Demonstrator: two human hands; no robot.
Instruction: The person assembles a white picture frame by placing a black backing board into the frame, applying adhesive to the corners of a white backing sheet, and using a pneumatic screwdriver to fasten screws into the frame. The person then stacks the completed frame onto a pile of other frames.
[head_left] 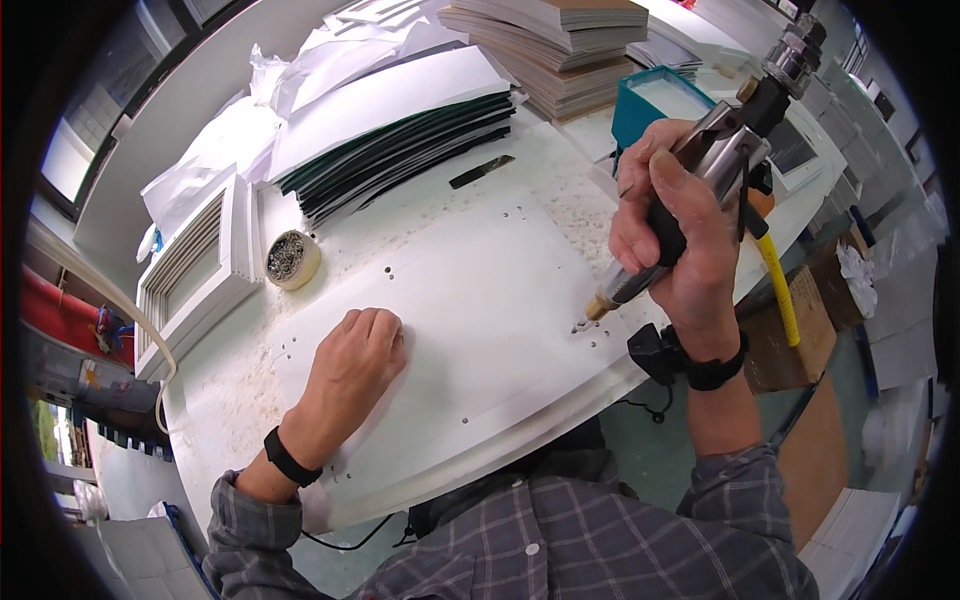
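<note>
On the white panel (480,300) lying flat on the bench, I should keep the air screwdriver (690,200) upright and press straight down so the tip stays in the hole near the panel's right edge. My right hand (675,230) is wrapped tight around its grip; my left hand (358,352) (curled into a loose fist) presses the panel down.

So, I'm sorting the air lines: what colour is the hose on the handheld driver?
Yellow: the hose hangs below the right hand, clearest in the head view.
</note>
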